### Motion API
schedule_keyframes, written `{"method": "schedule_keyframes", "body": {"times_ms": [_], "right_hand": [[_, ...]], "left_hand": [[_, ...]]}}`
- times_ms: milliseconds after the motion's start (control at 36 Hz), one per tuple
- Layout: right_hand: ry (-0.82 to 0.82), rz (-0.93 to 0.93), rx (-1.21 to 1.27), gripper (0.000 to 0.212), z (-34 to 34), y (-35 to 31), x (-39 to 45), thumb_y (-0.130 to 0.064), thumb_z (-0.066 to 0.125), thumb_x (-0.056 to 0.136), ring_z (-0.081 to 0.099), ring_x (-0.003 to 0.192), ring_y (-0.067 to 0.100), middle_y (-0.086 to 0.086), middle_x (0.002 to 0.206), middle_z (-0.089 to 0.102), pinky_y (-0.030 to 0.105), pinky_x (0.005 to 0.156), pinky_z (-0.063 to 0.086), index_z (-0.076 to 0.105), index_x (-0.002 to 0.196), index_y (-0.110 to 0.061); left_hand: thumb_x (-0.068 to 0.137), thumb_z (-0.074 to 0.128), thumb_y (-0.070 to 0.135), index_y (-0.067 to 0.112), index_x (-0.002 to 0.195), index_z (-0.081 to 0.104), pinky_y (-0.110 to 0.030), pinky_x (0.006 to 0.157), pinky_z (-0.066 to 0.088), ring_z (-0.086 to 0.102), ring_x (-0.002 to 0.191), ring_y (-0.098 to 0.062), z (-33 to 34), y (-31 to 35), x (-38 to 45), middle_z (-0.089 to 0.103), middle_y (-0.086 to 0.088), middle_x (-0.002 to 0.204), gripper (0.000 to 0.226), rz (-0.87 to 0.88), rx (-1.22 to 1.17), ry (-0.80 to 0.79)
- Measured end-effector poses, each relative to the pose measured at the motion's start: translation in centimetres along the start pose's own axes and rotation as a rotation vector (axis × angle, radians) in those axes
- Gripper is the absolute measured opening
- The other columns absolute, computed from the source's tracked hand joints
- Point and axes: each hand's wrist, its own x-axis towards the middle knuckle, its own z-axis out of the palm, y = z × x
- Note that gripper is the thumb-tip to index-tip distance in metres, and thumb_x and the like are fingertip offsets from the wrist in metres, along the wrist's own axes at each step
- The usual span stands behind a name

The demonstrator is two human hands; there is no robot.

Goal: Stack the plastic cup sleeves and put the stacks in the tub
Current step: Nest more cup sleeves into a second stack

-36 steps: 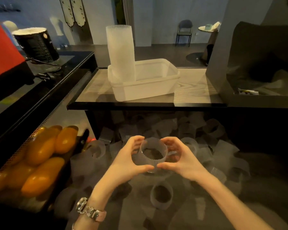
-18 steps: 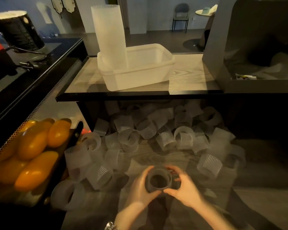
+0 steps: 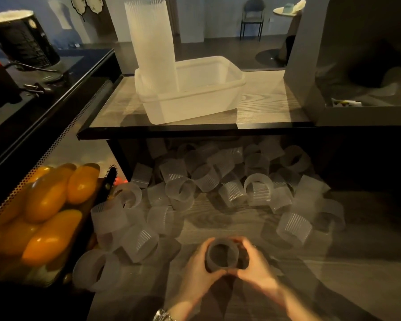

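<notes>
Nearest to my camera, the left hand [image 3: 200,266] and the right hand [image 3: 255,262] both grip one held sleeve [image 3: 222,254], fingers curled round its wall from either side, its opening facing up, low over the wooden lower surface [image 3: 229,218]. I note a metal watch [image 3: 162,316] at the left wrist. Beyond the hands, loose sleeves [image 3: 218,181] lie scattered in a heap across that surface and under the shelf; how many, I cannot tell. To the left sits a pile of orange fruit [image 3: 44,205]. Farther back, on the raised shelf [image 3: 264,100], stands the translucent tub [image 3: 195,91]. A tall stack [image 3: 152,42] of sleeves stands upright in its left end, rising well above the rim.
</notes>
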Motion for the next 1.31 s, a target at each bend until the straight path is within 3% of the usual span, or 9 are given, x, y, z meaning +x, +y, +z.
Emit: {"method": "schedule_keyframes", "body": {"times_ms": [250,417,583,694,833,944,1111,1194,1306], "right_hand": [[-0.025,0.001,0.021,0.081,-1.6,-0.4,0.4,0.002,0.085,0.056,0.052,0.108,0.001,-0.006,0.121,0.054,0.011,0.084,0.044,0.043,0.119,-0.026],[0.223,-0.059,0.056,0.069,-5.0,-3.2,3.0,-0.007,0.086,0.059,0.053,0.107,0.014,-0.002,0.116,0.056,0.025,0.093,0.043,0.050,0.116,-0.019],[0.536,-0.081,-0.022,0.058,-9.1,-4.5,6.5,-0.019,0.078,0.073,0.045,0.117,0.016,-0.005,0.121,0.046,0.045,0.100,0.044,0.050,0.124,-0.015],[0.518,0.072,-0.121,0.070,-10.9,-4.6,8.6,-0.032,0.076,0.075,0.036,0.130,0.024,0.002,0.135,0.043,0.045,0.106,0.037,0.041,0.134,-0.019],[0.443,0.209,-0.071,0.078,-11.1,-4.9,9.7,-0.031,0.074,0.077,0.038,0.131,0.027,0.010,0.141,0.041,0.042,0.108,0.035,0.033,0.141,-0.012],[0.392,0.203,0.070,0.065,-10.5,-5.4,9.6,-0.021,0.073,0.080,0.050,0.120,0.025,0.013,0.133,0.049,0.032,0.094,0.043,0.042,0.134,-0.003],[0.473,0.148,0.180,0.047,-9.4,-5.8,8.7,-0.023,0.071,0.081,0.051,0.105,0.014,0.004,0.116,0.054,0.025,0.082,0.043,0.053,0.122,-0.005],[0.491,0.114,0.252,0.037,-9.0,-6.0,8.1,-0.027,0.068,0.083,0.056,0.098,0.012,0.002,0.107,0.059,0.018,0.070,0.044,0.058,0.113,-0.008],[0.457,0.080,0.311,0.017,-8.3,-6.4,7.3,-0.028,0.065,0.085,0.057,0.088,0.003,-0.009,0.095,0.060,0.017,0.070,0.047,0.061,0.098,-0.018]], "left_hand": [[0.049,0.085,0.041,0.021,0.140,0.031,-0.028,0.109,0.033,0.040,0.128,-0.006,-0.9,0.9,1.4,0.042,0.008,0.137,0.107,-0.029,0.002,-0.117],[0.069,0.081,0.020,0.019,0.136,0.035,-0.005,0.094,0.033,0.041,0.121,-0.004,-1.2,4.2,4.8,0.042,0.010,0.131,0.081,-0.005,-0.108,-0.092],[0.081,0.069,0.012,0.011,0.140,0.031,-0.033,0.107,0.039,0.042,0.127,-0.014,-0.2,8.6,9.8,0.041,-0.006,0.142,0.070,-0.024,-0.153,-0.106],[0.083,0.063,0.004,0.011,0.145,0.021,-0.023,0.100,0.037,0.036,0.134,-0.020,0.8,10.6,12.1,0.031,-0.008,0.149,0.076,-0.077,-0.118,-0.161],[0.084,0.059,0.000,0.007,0.147,0.013,-0.029,0.107,0.035,0.037,0.134,-0.023,1.7,12.0,13.3,0.028,-0.012,0.151,0.078,-0.179,-0.161,-0.207],[0.086,0.060,0.008,0.010,0.147,0.016,-0.019,0.097,0.034,0.040,0.131,-0.019,1.8,11.9,13.2,0.037,-0.009,0.146,0.075,-0.195,-0.202,-0.222],[0.088,0.060,0.032,0.014,0.146,0.026,-0.031,0.106,0.038,0.045,0.124,-0.017,1.7,11.4,12.6,0.045,-0.004,0.137,0.069,-0.197,-0.287,-0.112],[0.092,0.054,0.036,0.010,0.140,0.039,-0.036,0.108,0.037,0.047,0.124,-0.018,1.4,11.3,12.0,0.049,-0.004,0.134,0.056,-0.179,-0.323,-0.071],[0.094,0.050,0.033,0.008,0.125,0.052,-0.039,0.105,0.040,0.053,0.116,-0.017,0.6,10.9,11.0,0.058,-0.006,0.123,0.039,-0.168,-0.380,-0.010]]}}
